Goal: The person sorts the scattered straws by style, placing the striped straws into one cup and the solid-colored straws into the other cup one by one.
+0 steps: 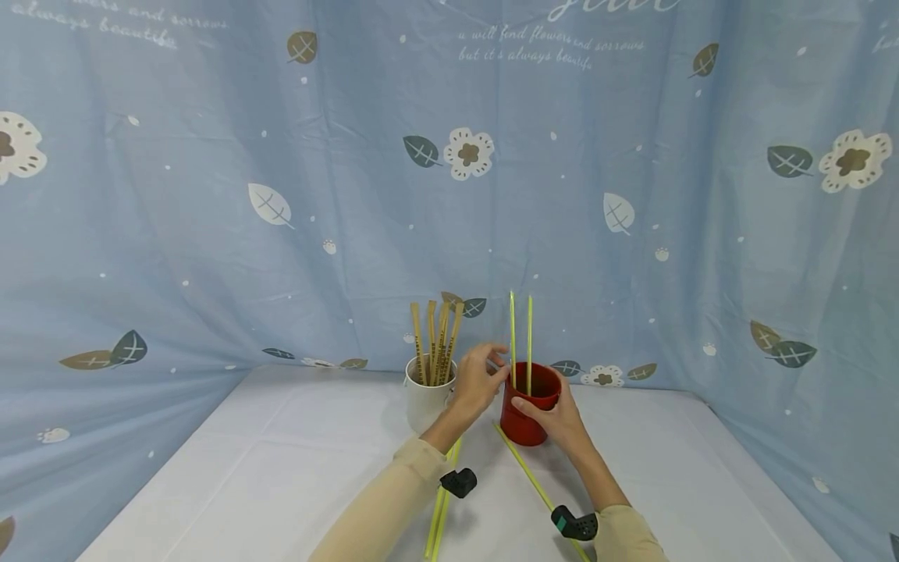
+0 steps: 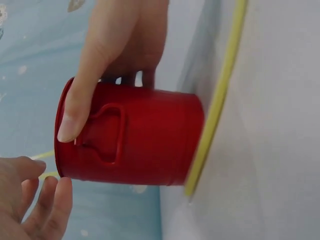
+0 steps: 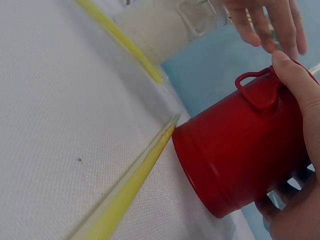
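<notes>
Two yellow sticks (image 1: 530,339) are standing in the red bucket (image 1: 520,421), which is upright on my right-hand side of the white bucket (image 1: 424,410), and my right hand (image 1: 558,416) is wrapped round it, thumb at the rim by the wire handle (image 2: 119,135). My left hand (image 1: 480,382) is partly open next to the rim, fingers loosely bent, nothing in its grasp; can't tell if a fingertip brushes the metal. Readable stuff: the blue curtain (image 1: 351,156) says "u will find flowers and sorrows but it's always beautiful". Same lines get chopped at the upper left, and some bigger lettering is sliced off up top. The wooden sticks (image 1: 431,343) in the white bucket have dark printing, way too tiny to read, and their lower ends are hidden inside. My left forearm covers part of the pair of loose sticks (image 1: 434,523); one single stick (image 1: 528,471) runs under my right wrist camera (image 1: 574,524). Tabletop (image 1: 295,453) is white cloth, lightly creased, backed by that leaf-and-flower curtain.
</notes>
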The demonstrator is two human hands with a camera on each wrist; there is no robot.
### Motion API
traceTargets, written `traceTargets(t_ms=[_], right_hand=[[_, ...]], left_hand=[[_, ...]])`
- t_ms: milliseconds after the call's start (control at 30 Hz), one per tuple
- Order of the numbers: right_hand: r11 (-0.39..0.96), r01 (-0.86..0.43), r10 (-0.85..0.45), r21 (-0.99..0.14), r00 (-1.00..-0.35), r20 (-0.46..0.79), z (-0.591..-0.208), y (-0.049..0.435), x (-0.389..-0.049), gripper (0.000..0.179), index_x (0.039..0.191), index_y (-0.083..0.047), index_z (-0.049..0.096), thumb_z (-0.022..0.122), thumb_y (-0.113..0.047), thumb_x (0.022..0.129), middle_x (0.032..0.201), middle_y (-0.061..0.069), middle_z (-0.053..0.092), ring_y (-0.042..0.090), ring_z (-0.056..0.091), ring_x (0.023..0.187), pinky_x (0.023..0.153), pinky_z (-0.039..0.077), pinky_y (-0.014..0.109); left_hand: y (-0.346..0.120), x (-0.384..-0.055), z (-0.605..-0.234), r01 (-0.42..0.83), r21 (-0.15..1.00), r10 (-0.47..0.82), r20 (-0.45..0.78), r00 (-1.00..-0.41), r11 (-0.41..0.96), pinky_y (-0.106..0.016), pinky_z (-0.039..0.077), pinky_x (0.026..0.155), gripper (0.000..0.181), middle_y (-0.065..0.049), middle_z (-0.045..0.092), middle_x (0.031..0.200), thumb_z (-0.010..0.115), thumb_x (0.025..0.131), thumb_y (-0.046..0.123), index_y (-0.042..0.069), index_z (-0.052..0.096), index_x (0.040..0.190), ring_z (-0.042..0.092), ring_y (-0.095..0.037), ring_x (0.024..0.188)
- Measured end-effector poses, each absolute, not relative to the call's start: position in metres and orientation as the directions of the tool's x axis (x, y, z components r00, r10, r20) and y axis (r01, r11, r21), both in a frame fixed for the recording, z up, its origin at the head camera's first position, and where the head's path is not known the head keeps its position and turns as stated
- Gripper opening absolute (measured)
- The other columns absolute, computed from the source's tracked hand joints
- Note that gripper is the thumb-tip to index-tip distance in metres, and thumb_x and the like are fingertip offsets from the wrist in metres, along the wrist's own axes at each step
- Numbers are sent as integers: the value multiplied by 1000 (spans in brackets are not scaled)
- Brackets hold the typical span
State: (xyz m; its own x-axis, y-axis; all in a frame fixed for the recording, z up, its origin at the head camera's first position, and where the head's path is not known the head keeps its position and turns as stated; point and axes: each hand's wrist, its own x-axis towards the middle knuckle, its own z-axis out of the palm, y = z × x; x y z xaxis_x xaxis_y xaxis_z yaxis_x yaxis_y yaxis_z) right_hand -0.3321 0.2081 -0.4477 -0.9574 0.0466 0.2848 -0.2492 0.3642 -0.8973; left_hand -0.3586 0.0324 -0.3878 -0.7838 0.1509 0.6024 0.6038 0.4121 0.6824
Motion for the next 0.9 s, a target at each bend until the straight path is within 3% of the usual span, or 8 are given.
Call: traceTargets(t_ms=[267, 600, 900], right_hand=[[347, -260, 38, -901, -956, 290, -448, 208, -332, 90, 150, -17, 23, 80, -36, 82, 148, 9, 41, 32, 41, 136, 104, 47, 53], [354, -270, 33, -895, -953, 300, -447, 208, -332, 91, 150, -16, 23, 80, -36, 82, 149, 10, 40, 32, 41, 136, 104, 46, 53], [347, -259, 34, -901, -957, 289, -447, 209, -332, 90, 151, -18, 22, 78, -37, 84, 148, 10, 41, 32, 42, 135, 106, 44, 55]], left_hand=[[32, -340, -401, 586, 708, 178, 567, -804, 394, -15, 48, 46, 32, -6, 67, 88, 69, 90, 7, 7, 64, 121, 60, -2, 58], [28, -322, -414, 529, 768, 202, 490, -848, 360, -16, 49, 46, 44, -8, 67, 90, 66, 85, -2, 6, 58, 127, 65, -6, 59], [20, -315, -422, 437, 836, 228, 378, -897, 333, -21, 52, 45, 55, -16, 63, 96, 77, 80, 6, 6, 54, 130, 63, -7, 61]])
